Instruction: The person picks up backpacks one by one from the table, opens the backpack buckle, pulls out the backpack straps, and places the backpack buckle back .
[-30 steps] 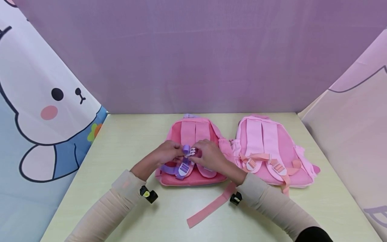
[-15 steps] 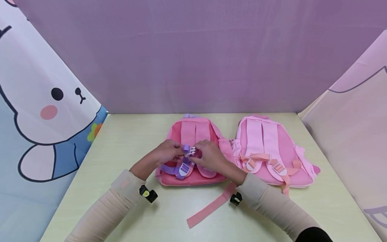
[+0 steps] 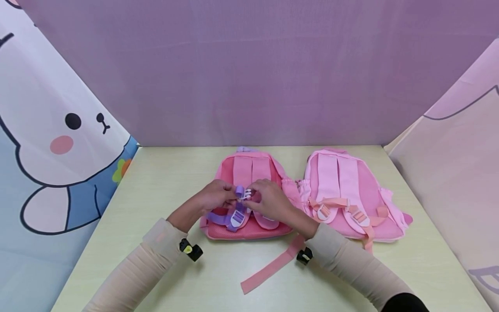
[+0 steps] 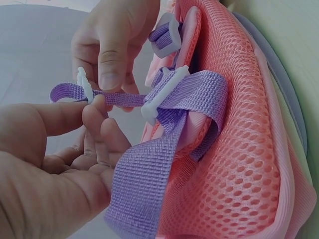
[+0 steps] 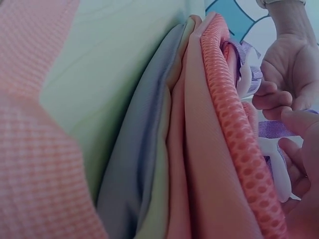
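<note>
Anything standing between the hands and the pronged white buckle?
Nothing visible blocks it. The white buckle sits between the left hand and the right hand, over the pink backpack; only its own purple strap loops beside it, toward the left hand.

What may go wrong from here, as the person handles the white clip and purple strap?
The purple strap might slip or twist: the left hand and right hand seem to hold it by fingertips near the white clip. The loose salmon strap passes close to the right sleeve and might snag.
</note>
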`<action>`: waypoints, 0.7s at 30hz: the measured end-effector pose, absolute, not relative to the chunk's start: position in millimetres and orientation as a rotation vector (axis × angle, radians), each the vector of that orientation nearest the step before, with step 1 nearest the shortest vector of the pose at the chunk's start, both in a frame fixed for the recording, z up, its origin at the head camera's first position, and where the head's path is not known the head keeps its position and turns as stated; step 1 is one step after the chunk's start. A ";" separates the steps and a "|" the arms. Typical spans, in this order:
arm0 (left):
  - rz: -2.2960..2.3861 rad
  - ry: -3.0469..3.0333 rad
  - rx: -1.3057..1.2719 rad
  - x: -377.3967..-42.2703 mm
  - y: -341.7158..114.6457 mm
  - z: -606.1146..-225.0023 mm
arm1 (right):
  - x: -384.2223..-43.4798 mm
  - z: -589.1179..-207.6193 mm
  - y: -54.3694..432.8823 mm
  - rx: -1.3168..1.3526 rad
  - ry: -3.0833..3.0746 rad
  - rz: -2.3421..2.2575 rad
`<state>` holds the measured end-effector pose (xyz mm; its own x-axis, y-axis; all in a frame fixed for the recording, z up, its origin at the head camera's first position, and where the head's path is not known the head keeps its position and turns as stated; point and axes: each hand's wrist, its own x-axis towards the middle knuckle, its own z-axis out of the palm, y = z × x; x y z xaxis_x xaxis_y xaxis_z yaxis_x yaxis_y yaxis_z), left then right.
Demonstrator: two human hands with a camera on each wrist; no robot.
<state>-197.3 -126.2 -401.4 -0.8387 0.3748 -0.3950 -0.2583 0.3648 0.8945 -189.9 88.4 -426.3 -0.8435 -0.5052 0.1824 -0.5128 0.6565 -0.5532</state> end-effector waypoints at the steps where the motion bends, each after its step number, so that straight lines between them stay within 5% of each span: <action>1: 1.509 2.080 0.099 -197.6 -126.1 -401.7 | -189.8 -425.9 88.4 0.875 -2.846 0.964; 21: 1.488 2.101 0.145 -197.4 -127.9 -399.8 | -190.4 -425.5 87.1 0.876 -2.855 0.936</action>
<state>-197.4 -127.9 -399.8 -0.8400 0.3922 -0.3748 -0.2233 0.3797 0.8978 -190.4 87.1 -425.5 -0.8432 -0.5073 0.1780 -0.5142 0.6645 -0.5422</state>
